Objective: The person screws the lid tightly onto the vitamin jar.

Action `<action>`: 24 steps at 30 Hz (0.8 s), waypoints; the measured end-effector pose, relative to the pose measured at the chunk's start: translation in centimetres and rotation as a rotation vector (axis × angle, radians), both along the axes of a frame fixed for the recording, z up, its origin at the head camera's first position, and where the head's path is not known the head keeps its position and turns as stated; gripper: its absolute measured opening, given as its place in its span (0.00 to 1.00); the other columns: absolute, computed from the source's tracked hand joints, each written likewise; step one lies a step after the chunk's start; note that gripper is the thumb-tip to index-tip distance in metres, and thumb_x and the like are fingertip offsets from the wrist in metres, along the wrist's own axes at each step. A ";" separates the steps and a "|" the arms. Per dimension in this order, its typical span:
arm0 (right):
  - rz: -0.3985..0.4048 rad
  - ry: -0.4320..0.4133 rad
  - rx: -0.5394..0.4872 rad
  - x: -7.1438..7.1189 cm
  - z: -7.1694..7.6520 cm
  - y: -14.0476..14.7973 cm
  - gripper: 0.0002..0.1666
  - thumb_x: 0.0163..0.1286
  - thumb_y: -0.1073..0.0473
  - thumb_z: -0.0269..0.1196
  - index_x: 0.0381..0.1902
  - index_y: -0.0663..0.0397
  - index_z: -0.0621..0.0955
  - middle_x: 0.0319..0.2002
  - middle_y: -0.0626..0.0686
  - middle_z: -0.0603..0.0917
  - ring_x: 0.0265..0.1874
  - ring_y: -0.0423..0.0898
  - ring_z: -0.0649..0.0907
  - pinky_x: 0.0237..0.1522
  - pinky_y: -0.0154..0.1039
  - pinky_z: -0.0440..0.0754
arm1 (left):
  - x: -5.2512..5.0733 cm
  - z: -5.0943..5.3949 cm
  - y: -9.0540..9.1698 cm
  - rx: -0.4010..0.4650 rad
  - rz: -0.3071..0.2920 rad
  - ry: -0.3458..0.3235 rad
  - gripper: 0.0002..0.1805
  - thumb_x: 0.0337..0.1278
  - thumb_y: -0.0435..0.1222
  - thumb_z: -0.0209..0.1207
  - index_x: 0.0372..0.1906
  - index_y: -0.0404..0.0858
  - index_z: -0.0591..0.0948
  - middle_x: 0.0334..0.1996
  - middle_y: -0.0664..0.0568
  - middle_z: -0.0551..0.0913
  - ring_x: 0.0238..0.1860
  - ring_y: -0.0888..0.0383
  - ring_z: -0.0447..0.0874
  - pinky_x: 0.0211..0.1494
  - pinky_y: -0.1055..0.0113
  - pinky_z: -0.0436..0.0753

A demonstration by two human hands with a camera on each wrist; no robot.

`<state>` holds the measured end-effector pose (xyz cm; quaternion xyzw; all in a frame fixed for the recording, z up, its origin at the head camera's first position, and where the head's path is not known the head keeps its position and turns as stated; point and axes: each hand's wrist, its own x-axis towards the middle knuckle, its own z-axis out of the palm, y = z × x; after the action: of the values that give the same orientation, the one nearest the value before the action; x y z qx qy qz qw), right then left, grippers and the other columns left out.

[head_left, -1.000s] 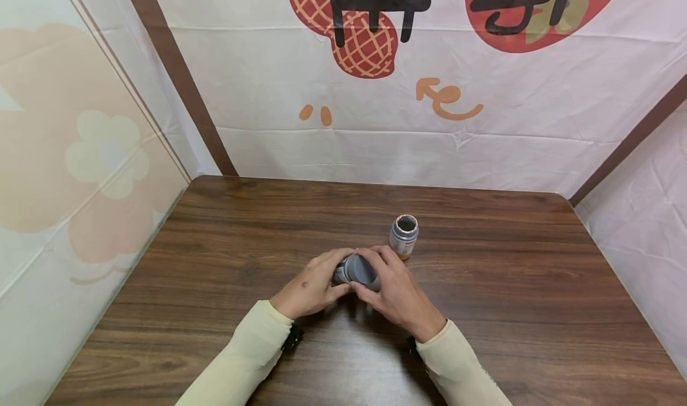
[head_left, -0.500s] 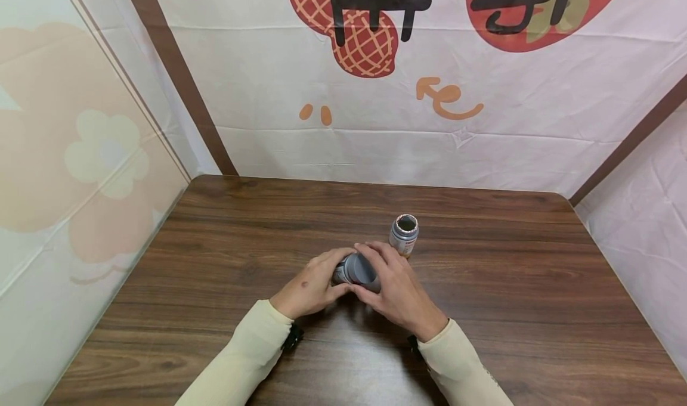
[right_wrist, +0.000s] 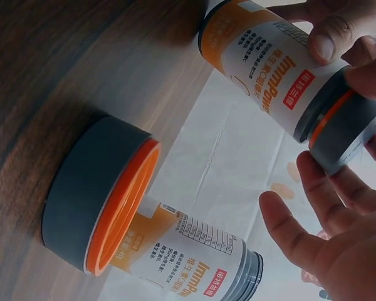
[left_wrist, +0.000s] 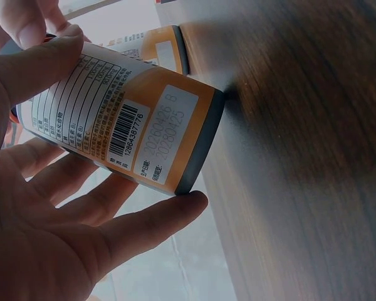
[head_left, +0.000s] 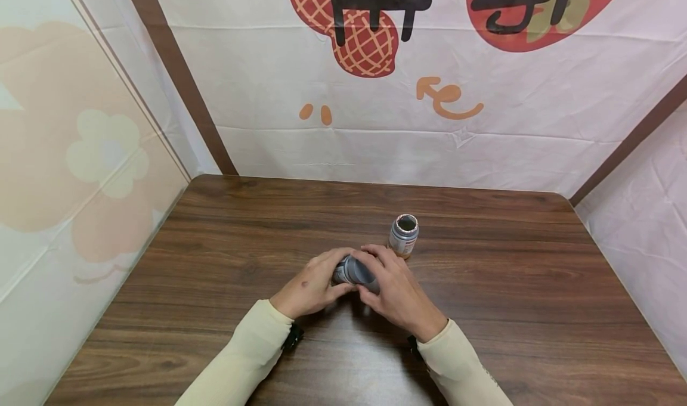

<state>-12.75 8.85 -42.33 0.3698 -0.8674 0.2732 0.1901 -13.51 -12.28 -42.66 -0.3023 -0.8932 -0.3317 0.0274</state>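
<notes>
My left hand [head_left: 307, 285] grips the body of a white-and-orange bottle [left_wrist: 128, 119], its thumb on one side and fingers on the other. The bottle [right_wrist: 263, 66] leans, its base near or on the table. My right hand [head_left: 398, 293] pinches its dark grey lid [head_left: 363, 271] between thumb and fingers. In the right wrist view, an orange band shows between this lid [right_wrist: 348, 130] and the bottle's neck; whether it is fastened I cannot tell. Some fingers of my right hand [right_wrist: 338, 226] are spread off the lid.
A second bottle [head_left: 404, 241] stands uncapped just beyond my right hand. On the table in the right wrist view, a loose grey lid [right_wrist: 91, 188] with an orange inside lies near that bottle [right_wrist: 182, 251]. A printed cloth [head_left: 268, 96] hangs behind the brown table [head_left: 241, 215].
My right fingers have shifted slightly on the lid, and its top looks a little turned or tilted. My left hand and the uncapped bottle have stayed in place.
</notes>
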 end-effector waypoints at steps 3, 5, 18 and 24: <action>0.000 -0.003 -0.007 0.0 0.0 0.0 0.36 0.56 0.61 0.75 0.64 0.52 0.76 0.57 0.58 0.77 0.50 0.55 0.80 0.48 0.52 0.80 | -0.1 -0.1 0.0 0.004 -0.004 -0.003 0.30 0.57 0.35 0.71 0.64 0.38 0.72 0.59 0.47 0.78 0.55 0.52 0.79 0.55 0.55 0.80; -0.001 -0.007 -0.011 0.0 0.0 0.0 0.36 0.57 0.61 0.75 0.63 0.52 0.76 0.56 0.58 0.77 0.50 0.55 0.80 0.48 0.52 0.80 | -0.1 -0.1 0.0 0.005 -0.006 -0.006 0.30 0.58 0.35 0.70 0.64 0.38 0.72 0.59 0.47 0.78 0.55 0.52 0.79 0.54 0.55 0.80; -0.015 -0.029 -0.050 -0.1 -0.1 -0.3 0.32 0.57 0.59 0.75 0.59 0.55 0.78 0.52 0.58 0.77 0.48 0.53 0.79 0.46 0.49 0.81 | -0.1 -0.1 0.0 0.000 -0.004 -0.015 0.31 0.59 0.33 0.70 0.65 0.37 0.72 0.61 0.46 0.77 0.56 0.51 0.78 0.56 0.54 0.79; -0.022 -0.042 -0.057 -0.1 -0.2 -0.3 0.32 0.58 0.59 0.75 0.59 0.55 0.77 0.51 0.57 0.77 0.48 0.51 0.79 0.47 0.48 0.81 | 0.0 0.0 0.0 -0.001 -0.002 -0.019 0.31 0.59 0.34 0.69 0.66 0.37 0.71 0.61 0.46 0.77 0.57 0.51 0.78 0.57 0.54 0.79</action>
<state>-12.83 8.50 -42.49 0.3488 -0.8671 0.3035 0.1853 -13.55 -12.32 -42.68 -0.2998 -0.8933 -0.3343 0.0183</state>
